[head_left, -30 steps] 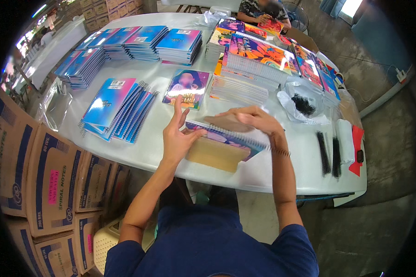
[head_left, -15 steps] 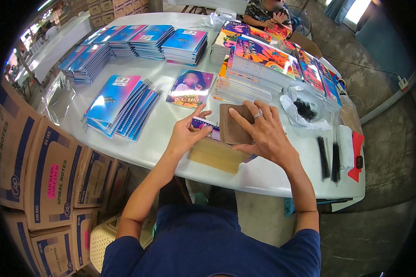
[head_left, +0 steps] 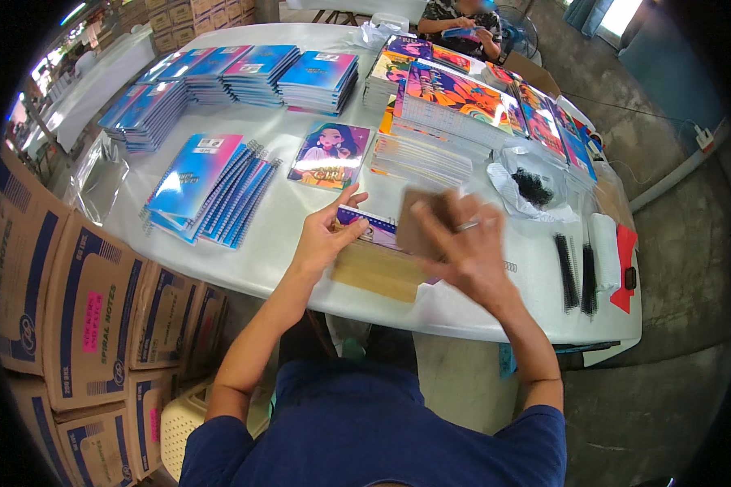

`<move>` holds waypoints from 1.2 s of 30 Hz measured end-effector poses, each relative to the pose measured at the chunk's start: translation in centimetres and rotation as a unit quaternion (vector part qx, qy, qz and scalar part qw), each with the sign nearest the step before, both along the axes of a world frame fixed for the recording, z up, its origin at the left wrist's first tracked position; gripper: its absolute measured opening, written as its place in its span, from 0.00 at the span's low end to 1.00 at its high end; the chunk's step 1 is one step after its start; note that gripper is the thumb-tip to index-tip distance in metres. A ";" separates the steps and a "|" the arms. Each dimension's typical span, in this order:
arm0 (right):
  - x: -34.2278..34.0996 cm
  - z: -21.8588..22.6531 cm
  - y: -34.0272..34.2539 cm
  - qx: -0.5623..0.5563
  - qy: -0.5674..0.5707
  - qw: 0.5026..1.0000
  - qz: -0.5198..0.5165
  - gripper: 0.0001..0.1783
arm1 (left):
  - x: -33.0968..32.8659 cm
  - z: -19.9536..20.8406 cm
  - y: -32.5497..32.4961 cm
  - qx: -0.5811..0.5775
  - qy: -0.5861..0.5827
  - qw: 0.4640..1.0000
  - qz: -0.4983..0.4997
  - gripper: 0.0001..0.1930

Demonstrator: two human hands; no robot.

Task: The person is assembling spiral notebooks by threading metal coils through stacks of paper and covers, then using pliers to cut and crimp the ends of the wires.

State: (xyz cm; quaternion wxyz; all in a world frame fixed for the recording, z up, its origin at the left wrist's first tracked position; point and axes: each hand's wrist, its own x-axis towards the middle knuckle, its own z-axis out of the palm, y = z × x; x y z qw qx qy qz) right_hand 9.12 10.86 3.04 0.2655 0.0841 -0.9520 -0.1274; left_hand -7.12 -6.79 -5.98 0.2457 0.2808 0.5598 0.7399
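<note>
My left hand [head_left: 326, 235] grips the left end of a notebook [head_left: 374, 230] with a purple, hole-punched edge, its thumb pressed on top. A flat tan piece [head_left: 374, 274] extends from the notebook toward me. My right hand [head_left: 471, 247], smeared by motion, holds a brown rectangular board [head_left: 421, 223] over the notebook's right part. A loose illustrated cover [head_left: 330, 156] lies just beyond my left hand. Just right of my right hand, a small wire coil [head_left: 509, 266] rests on the table.
Blue-pink spiral notebooks [head_left: 195, 178] lie at left, with more stacks [head_left: 321, 77] behind. Punched page stacks [head_left: 422, 158] and colourful covers [head_left: 463, 93] stand ahead. Black coils [head_left: 566, 272] lie at right, others on a plastic wrapper [head_left: 533, 187]. Cartons [head_left: 97, 308] line the left. Another person [head_left: 463, 28] sits opposite.
My right hand has moved slightly right with the brown board, baring more of the notebook's punched edge. My left hand stays put. The person opposite now holds a blue item.
</note>
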 end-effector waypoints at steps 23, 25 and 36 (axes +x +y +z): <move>-9.5 -2.5 8.9 -0.534 -0.404 0.709 0.221 0.35 | 0.7 -2.1 0.5 0.078 0.004 0.996 0.050 0.51; -10.5 -2.2 6.9 -0.384 -0.444 0.800 0.128 0.34 | 0.7 -2.3 0.2 0.080 0.010 0.995 0.052 0.50; -11.8 -2.3 6.8 -0.500 -0.402 0.734 0.220 0.31 | 0.0 -1.9 -0.7 0.099 -0.030 0.993 0.052 0.50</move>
